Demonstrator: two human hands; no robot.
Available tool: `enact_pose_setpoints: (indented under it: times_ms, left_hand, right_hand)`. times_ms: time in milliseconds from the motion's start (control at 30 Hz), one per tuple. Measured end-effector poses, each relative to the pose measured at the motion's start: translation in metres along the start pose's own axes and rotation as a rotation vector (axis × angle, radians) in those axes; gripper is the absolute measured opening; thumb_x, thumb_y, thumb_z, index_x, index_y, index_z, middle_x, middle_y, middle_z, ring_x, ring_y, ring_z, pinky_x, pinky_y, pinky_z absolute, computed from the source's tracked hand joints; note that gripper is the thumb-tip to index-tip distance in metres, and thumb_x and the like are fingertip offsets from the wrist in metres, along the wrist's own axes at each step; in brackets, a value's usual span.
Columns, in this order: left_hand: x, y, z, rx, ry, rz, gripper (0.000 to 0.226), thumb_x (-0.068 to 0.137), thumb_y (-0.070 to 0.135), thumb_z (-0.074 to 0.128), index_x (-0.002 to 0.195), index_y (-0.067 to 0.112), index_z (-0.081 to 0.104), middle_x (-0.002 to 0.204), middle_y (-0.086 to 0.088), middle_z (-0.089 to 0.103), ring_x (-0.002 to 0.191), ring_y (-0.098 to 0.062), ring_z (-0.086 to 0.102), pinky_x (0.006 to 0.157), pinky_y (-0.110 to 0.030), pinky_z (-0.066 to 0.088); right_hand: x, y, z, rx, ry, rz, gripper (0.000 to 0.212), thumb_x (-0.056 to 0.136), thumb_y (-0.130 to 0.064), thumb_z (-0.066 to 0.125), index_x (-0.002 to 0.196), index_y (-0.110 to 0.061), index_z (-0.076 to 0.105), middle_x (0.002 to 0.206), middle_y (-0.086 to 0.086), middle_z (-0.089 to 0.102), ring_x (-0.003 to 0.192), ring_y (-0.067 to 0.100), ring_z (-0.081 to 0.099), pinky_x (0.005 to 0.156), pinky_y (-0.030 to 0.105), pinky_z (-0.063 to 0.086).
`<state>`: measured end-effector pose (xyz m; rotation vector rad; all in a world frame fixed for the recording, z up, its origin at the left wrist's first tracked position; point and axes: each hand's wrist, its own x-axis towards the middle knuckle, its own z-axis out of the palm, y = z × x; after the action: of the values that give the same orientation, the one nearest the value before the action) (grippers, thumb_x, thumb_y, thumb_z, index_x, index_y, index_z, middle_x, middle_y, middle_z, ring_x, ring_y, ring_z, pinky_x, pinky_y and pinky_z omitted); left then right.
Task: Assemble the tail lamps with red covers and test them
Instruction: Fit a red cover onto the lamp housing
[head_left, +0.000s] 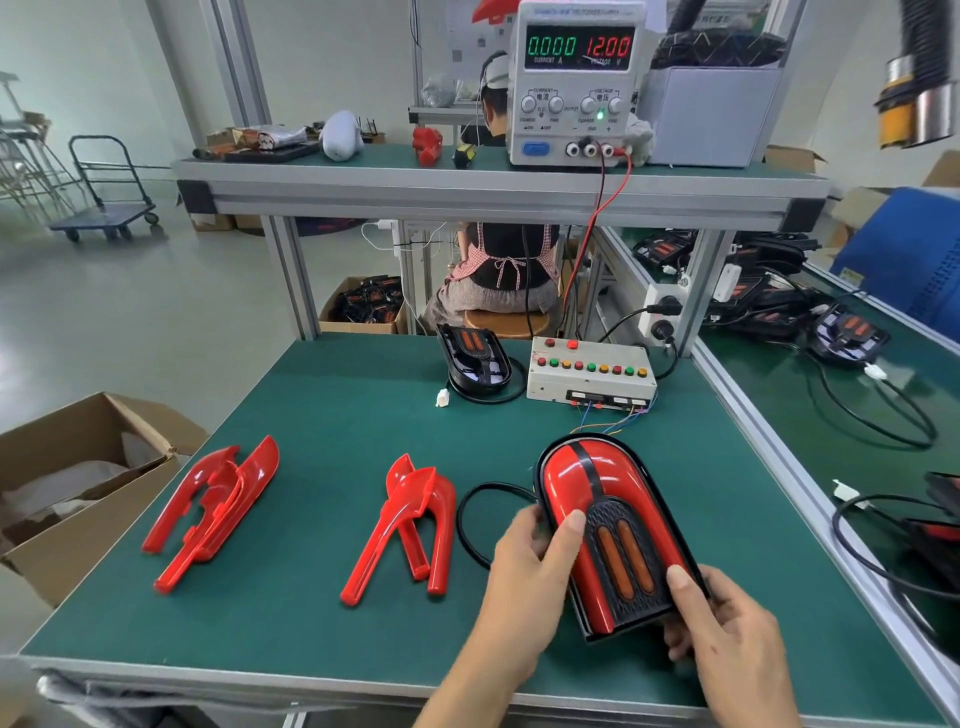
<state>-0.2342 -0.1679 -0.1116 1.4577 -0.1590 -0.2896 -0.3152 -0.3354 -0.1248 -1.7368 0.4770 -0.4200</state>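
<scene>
While both hands clamp the tail lamp (608, 525), left hand (535, 558) at its left edge with thumb on the red cover, right hand (722, 623) at the near end, its long axis runs away toward the test box (589, 376), just above the surface (322, 415); spare red covers (400, 525) lie left, nearer the left hand.

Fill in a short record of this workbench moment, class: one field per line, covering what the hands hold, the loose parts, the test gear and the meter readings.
held item: tail lamp with red covers fitted, gripped by left hand and right hand
loose parts: two stacks of red covers on the green mat
bare lamp: black lamp base without covers, beside the button box
power supply: current 0.000, voltage 12.00
left of bench: open cardboard box
</scene>
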Motion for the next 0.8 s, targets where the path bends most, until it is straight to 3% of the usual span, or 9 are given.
enact_pose_setpoints:
  times_ms: [100, 233, 300, 367, 467, 533, 700, 800]
  left_hand:
    - [0.004, 0.005, -0.011, -0.157, -0.125, -0.039, 0.045, 0.093, 0.043, 0.067, 0.124, 0.011, 0.061, 0.116, -0.006, 0.075, 0.111, -0.022, 0.071, 0.098, -0.045, 0.056]
    - [0.011, 0.005, -0.011, -0.227, -0.052, -0.022, 0.048, 0.093, 0.041, 0.064, 0.124, 0.005, 0.06, 0.118, -0.012, 0.074, 0.113, -0.03, 0.069, 0.098, -0.054, 0.055]
    - [0.015, 0.005, -0.009, -0.251, -0.02, -0.017, 0.048, 0.095, 0.042, 0.061, 0.125, 0.004, 0.06, 0.118, -0.014, 0.073, 0.113, -0.035, 0.068, 0.098, -0.059, 0.052]
    - [0.018, 0.008, -0.008, -0.276, -0.001, -0.011, 0.046, 0.097, 0.041, 0.059, 0.126, 0.005, 0.06, 0.12, -0.014, 0.073, 0.116, -0.037, 0.066, 0.101, -0.064, 0.048]
    - [0.02, 0.011, -0.006, -0.292, -0.002, 0.007, 0.048, 0.095, 0.043, 0.061, 0.125, 0.005, 0.061, 0.121, -0.015, 0.072, 0.116, -0.035, 0.067, 0.101, -0.058, 0.051]
    - [0.019, 0.012, -0.005, -0.29, -0.01, 0.01, 0.05, 0.094, 0.046, 0.065, 0.124, 0.006, 0.061, 0.119, -0.016, 0.073, 0.114, -0.035, 0.068, 0.1, -0.053, 0.053]
    - [0.019, 0.009, -0.01, -0.253, 0.024, 0.012, 0.057, 0.086, 0.053, 0.07, 0.121, 0.008, 0.062, 0.117, -0.013, 0.074, 0.112, -0.034, 0.069, 0.104, -0.06, 0.048]
    - [0.017, 0.007, -0.011, -0.256, 0.011, 0.004, 0.057, 0.088, 0.052, 0.069, 0.122, 0.007, 0.061, 0.117, -0.014, 0.073, 0.112, -0.034, 0.069, 0.101, -0.057, 0.052]
  right_hand:
    - [-0.001, -0.002, 0.002, 0.027, 0.009, -0.01, 0.009, 0.093, -0.02, 0.068, 0.094, -0.014, 0.075, 0.05, 0.013, 0.063, 0.04, 0.012, 0.054, 0.041, 0.015, 0.046]
    - [0.0, -0.005, 0.01, 0.107, 0.02, -0.002, 0.025, 0.094, -0.013, 0.066, 0.114, -0.027, 0.063, 0.069, 0.01, 0.074, 0.051, 0.014, 0.065, 0.052, 0.022, 0.057]
    - [-0.001, -0.007, 0.013, 0.103, 0.01, 0.009, 0.026, 0.093, -0.022, 0.067, 0.118, -0.025, 0.059, 0.072, 0.007, 0.076, 0.051, 0.017, 0.065, 0.055, 0.028, 0.056]
    - [-0.004, -0.01, 0.017, 0.108, -0.019, 0.047, 0.035, 0.085, -0.042, 0.066, 0.109, -0.017, 0.064, 0.069, 0.01, 0.074, 0.049, 0.023, 0.061, 0.059, 0.037, 0.053]
    - [-0.007, -0.02, 0.035, 0.149, -0.158, 0.103, 0.057, 0.074, -0.058, 0.064, 0.095, -0.005, 0.07, 0.072, 0.017, 0.075, 0.053, 0.032, 0.062, 0.052, 0.04, 0.051]
    - [-0.008, -0.023, 0.049, 0.194, -0.207, 0.153, 0.059, 0.072, -0.057, 0.066, 0.095, -0.002, 0.07, 0.075, 0.02, 0.075, 0.056, 0.032, 0.065, 0.046, 0.036, 0.05]
    - [-0.005, -0.017, 0.061, 0.247, -0.232, 0.193, 0.063, 0.067, -0.054, 0.073, 0.095, 0.002, 0.07, 0.074, 0.024, 0.074, 0.057, 0.031, 0.068, 0.049, 0.032, 0.054]
    - [-0.003, -0.014, 0.06, 0.261, -0.247, 0.197, 0.065, 0.064, -0.054, 0.075, 0.096, 0.002, 0.071, 0.074, 0.025, 0.074, 0.056, 0.031, 0.068, 0.049, 0.028, 0.055]
